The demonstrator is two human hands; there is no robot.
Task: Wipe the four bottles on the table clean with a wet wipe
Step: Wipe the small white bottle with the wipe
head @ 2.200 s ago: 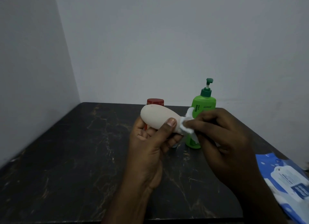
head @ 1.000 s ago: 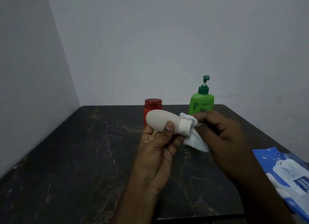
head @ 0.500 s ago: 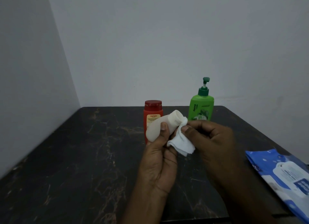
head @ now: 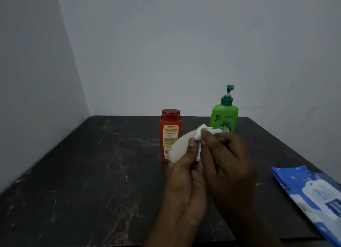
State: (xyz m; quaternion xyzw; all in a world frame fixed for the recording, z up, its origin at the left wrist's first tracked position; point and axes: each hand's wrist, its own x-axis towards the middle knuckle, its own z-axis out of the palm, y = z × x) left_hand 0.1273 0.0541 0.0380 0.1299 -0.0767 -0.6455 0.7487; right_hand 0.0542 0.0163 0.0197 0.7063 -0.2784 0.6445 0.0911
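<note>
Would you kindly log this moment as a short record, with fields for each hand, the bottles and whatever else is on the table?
held: white bottle, tilted, gripped by the left hand above the table
wiping: right hand pinches the wet wipe against the white bottle's upper end
standing: red bottle and green pump bottle, both upright behind the hands, green one to the right
aside: wipes pack lying at the table's right edge
bottles in view: three
</note>
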